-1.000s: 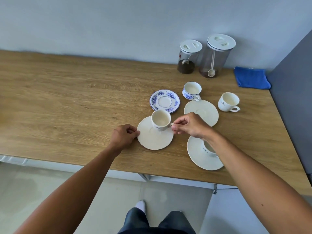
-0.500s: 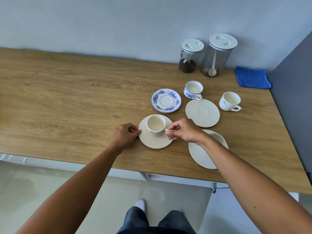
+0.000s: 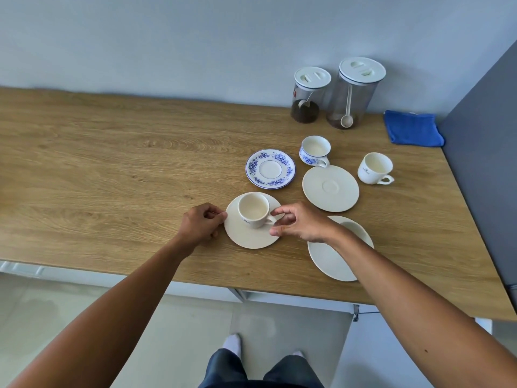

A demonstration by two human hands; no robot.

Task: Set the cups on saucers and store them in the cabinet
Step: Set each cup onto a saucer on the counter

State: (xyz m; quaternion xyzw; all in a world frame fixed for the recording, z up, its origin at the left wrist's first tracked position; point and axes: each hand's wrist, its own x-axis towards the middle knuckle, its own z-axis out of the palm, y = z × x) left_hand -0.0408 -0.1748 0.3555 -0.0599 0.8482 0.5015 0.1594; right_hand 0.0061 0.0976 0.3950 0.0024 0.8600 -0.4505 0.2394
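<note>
Left hand (image 3: 202,224) curled at the left edge of the cream saucer (image 3: 249,233), fingertips pinching its rim. Right hand (image 3: 300,224) just off the cup handle, thumb and forefinger loosely apart around it, hard to say if actually touching; not closed on anything. White cup (image 3: 254,210) sitting upright on that saucer, a bit toward the back, handle pointing right. Wooden counter (image 3: 112,169) under it all. Further back: blue-flowered saucer (image 3: 270,169) bare, matching blue-patterned cup (image 3: 314,150) standing on the counter just beside it. Second plain saucer (image 3: 330,188) bare, another white cup (image 3: 375,168) off to its right on the wood. Third plain saucer (image 3: 333,259) partly under the right wrist. Two lidded jars (image 3: 333,93) and a blue cloth (image 3: 412,131) by the wall.
</note>
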